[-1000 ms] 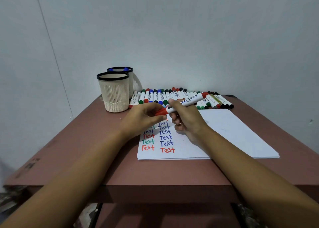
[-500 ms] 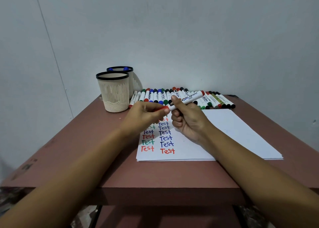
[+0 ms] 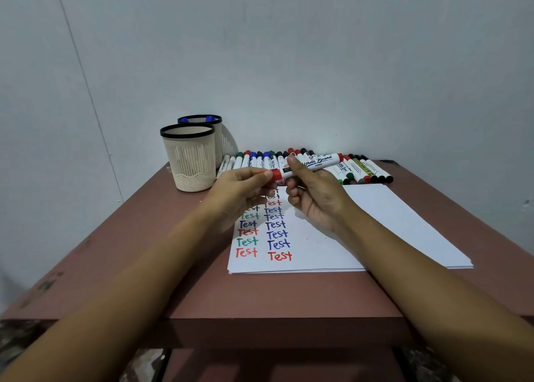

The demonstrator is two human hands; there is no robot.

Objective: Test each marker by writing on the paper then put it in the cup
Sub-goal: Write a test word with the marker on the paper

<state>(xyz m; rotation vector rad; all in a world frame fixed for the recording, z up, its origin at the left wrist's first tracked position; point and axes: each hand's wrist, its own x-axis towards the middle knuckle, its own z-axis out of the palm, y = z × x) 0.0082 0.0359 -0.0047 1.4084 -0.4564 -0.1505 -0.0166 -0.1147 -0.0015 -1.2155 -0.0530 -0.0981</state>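
Note:
My right hand (image 3: pixel 315 196) grips the white barrel of a red whiteboard marker (image 3: pixel 316 162), held level above the paper (image 3: pixel 375 225). My left hand (image 3: pixel 241 189) pinches the marker's red cap at its left end, the cap sitting on the barrel. The paper carries two columns of the word "Test" in red, green, blue and black. A row of several markers (image 3: pixel 355 169) lies along the back of the table. Two cream cups stand at the back left: the near cup (image 3: pixel 189 157) and the far cup (image 3: pixel 215 134), which holds blue-capped markers.
The brown table (image 3: pixel 173 251) stands in a corner against a pale wall. Its front edge runs below my forearms. The right half of the paper is blank.
Both hands have risen a little with the marker. The left hand has pushed the red cap onto the marker's tip, and the marker now lies more level.

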